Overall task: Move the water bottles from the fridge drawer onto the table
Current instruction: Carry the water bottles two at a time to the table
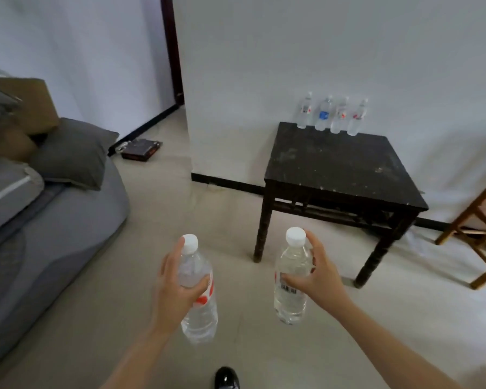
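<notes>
Bottles [198, 293], clear with white caps, fill each hand [177, 287].

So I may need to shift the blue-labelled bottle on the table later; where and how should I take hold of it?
Probably take the blue-labelled bottle around its shoulder, above the label, with a grip coming from the front. It stands upright in a tight row of bottles against the wall, leaving its sides and back crowded.

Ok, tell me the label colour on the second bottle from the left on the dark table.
Blue, on the clear plastic bottle; seen in the head view.
</notes>
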